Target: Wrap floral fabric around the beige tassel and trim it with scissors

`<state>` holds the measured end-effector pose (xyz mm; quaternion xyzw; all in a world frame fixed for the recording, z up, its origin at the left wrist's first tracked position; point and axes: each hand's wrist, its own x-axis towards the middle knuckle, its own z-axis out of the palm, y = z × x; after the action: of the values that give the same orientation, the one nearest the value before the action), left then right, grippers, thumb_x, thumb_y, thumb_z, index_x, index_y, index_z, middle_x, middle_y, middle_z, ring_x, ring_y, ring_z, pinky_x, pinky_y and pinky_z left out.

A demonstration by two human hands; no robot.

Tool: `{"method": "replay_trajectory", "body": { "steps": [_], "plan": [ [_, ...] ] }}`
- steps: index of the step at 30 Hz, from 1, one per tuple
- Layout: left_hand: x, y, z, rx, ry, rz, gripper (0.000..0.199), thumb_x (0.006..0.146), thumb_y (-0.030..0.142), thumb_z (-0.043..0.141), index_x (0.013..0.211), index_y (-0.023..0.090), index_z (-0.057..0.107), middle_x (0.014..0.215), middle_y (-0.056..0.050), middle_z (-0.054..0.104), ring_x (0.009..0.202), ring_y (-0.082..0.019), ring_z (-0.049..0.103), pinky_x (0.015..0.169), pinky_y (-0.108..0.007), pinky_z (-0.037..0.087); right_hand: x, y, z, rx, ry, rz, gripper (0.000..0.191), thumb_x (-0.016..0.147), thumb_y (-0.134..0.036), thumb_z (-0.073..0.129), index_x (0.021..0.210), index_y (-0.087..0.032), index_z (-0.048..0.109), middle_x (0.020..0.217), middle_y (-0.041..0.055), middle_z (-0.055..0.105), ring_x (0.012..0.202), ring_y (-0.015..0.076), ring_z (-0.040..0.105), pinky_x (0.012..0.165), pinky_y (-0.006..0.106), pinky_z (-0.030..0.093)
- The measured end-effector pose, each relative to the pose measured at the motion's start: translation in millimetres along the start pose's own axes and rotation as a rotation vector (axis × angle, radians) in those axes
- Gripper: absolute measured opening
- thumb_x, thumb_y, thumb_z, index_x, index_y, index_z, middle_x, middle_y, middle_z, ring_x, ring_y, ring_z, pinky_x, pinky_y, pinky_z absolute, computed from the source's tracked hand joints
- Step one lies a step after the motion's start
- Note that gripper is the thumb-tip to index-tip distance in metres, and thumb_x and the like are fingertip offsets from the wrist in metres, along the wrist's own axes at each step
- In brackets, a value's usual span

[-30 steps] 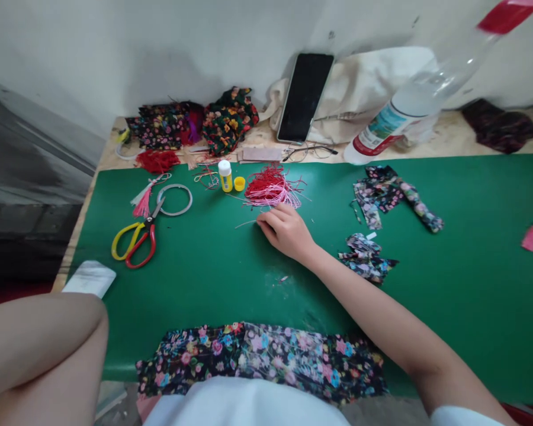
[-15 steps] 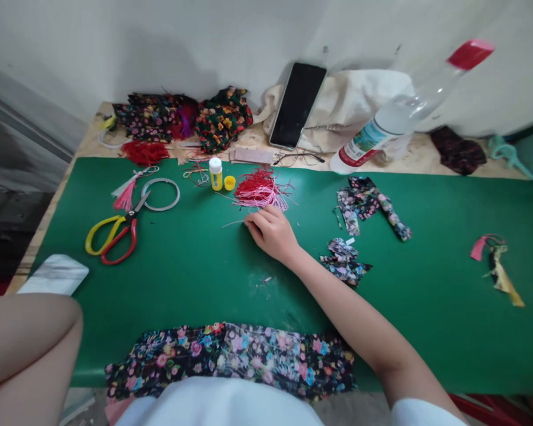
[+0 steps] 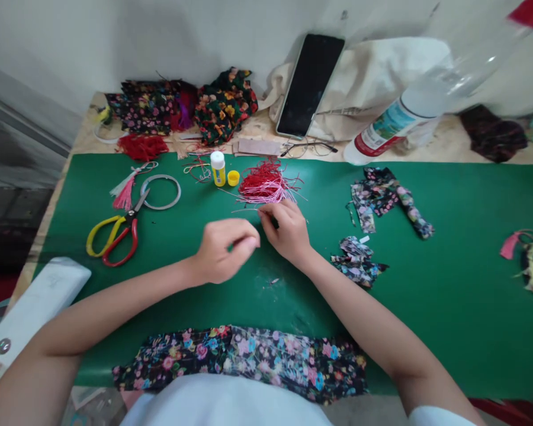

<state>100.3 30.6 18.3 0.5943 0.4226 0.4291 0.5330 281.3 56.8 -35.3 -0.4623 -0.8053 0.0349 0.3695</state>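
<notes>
My right hand (image 3: 288, 232) is closed in a pinch on a thin pale cord (image 3: 244, 210), whose free end points left. Just beyond it lies a heap of red and pink cords (image 3: 264, 184). My left hand (image 3: 224, 251) hovers over the green mat, thumb and fingers curled together near my right fingertips. What it holds, if anything, does not show. Close to the mat's front edge, a strip of dark floral fabric (image 3: 249, 361) is spread flat. A glue stick (image 3: 218, 170) stands uncapped-looking beside a yellow cap (image 3: 233, 178).
Scissors (image 3: 119, 234) and a pale ring (image 3: 179, 192) lie at left on the green mat (image 3: 448, 307). Floral scraps (image 3: 357, 260) are right of my hands. Along the back are a phone (image 3: 311, 86), eyeglasses (image 3: 308, 149), a tilted-looking plastic bottle (image 3: 391, 127) and bunched fabric (image 3: 226, 106).
My left hand has come in from the left and now sits close to my right hand. The right hand keeps its pinch on the cord. The view has shifted slightly.
</notes>
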Motion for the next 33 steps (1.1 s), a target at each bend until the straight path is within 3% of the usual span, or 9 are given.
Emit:
{"method": "replay_trajectory", "body": {
  "steps": [3, 6, 10, 15, 21, 26, 33],
  "plan": [
    [7, -15, 8.5, 0.02, -0.116, -0.098, 0.018, 0.084, 0.031, 0.068, 0.086, 0.013, 0.07, 0.072, 0.0, 0.067, 0.054, -0.005, 0.056, 0.054, -0.018, 0.049, 0, -2, -2, 0.007, 0.049, 0.04, 0.013, 0.095, -0.021, 0.051, 0.086, -0.019, 0.059, 0.072, 0.0035, 0.065, 0.07, 0.0158, 0.055, 0.066, 0.03, 0.043],
    [12, -25, 11.0, -0.026, -0.115, -0.215, 0.021, 0.083, 0.032, 0.068, 0.091, 0.013, 0.073, 0.057, 0.002, 0.064, 0.043, -0.006, 0.056, 0.044, -0.017, 0.046, -1, -4, -5, 0.016, 0.071, 0.05, 0.014, 0.095, -0.021, 0.05, 0.082, -0.02, 0.056, 0.067, 0.0021, 0.061, 0.067, 0.015, 0.054, 0.063, 0.03, 0.042],
    [13, -30, 7.8, -0.119, -0.066, -0.283, 0.037, 0.084, 0.041, 0.067, 0.107, 0.012, 0.073, 0.071, -0.004, 0.073, 0.055, -0.011, 0.067, 0.053, -0.021, 0.058, -2, -6, -7, 0.032, 0.068, 0.011, 0.011, 0.093, -0.019, 0.052, 0.083, -0.02, 0.055, 0.065, 0.0011, 0.058, 0.063, 0.0144, 0.05, 0.061, 0.03, 0.04],
    [14, -30, 7.8, -0.186, 0.037, -0.266, 0.033, 0.083, 0.041, 0.068, 0.099, 0.013, 0.075, 0.094, -0.009, 0.076, 0.054, -0.007, 0.065, 0.049, -0.018, 0.055, -2, -8, -8, 0.026, 0.004, -0.116, 0.011, 0.089, -0.017, 0.057, 0.079, -0.021, 0.055, 0.057, -0.0013, 0.055, 0.057, 0.0136, 0.044, 0.059, 0.031, 0.036],
    [16, -31, 6.4, -0.237, 0.034, -0.271, 0.019, 0.08, 0.03, 0.073, 0.09, 0.014, 0.076, 0.059, 0.0, 0.068, 0.049, -0.007, 0.062, 0.048, -0.016, 0.052, -2, -9, -8, -0.008, -0.069, -0.21, 0.018, 0.09, -0.018, 0.054, 0.073, -0.021, 0.053, 0.057, -0.0007, 0.056, 0.059, 0.0146, 0.041, 0.059, 0.033, 0.031],
    [16, -33, 5.5, -0.273, 0.046, -0.267, 0.018, 0.082, 0.032, 0.072, 0.088, 0.015, 0.076, 0.059, 0.0, 0.068, 0.048, -0.006, 0.06, 0.046, -0.015, 0.049, -3, -7, -7, -0.01, -0.094, -0.224, 0.018, 0.09, -0.019, 0.055, 0.073, -0.02, 0.054, 0.058, -0.0008, 0.056, 0.06, 0.0143, 0.039, 0.06, 0.033, 0.031],
    [19, -39, 4.7, -0.349, 0.113, -0.25, 0.026, 0.08, 0.039, 0.073, 0.092, 0.016, 0.075, 0.078, -0.004, 0.074, 0.048, -0.004, 0.057, 0.04, -0.015, 0.042, -5, -6, -5, 0.008, -0.125, -0.227, 0.019, 0.092, -0.021, 0.053, 0.073, -0.02, 0.053, 0.059, -0.0001, 0.054, 0.063, 0.0156, 0.041, 0.062, 0.033, 0.029]
  ]
}}
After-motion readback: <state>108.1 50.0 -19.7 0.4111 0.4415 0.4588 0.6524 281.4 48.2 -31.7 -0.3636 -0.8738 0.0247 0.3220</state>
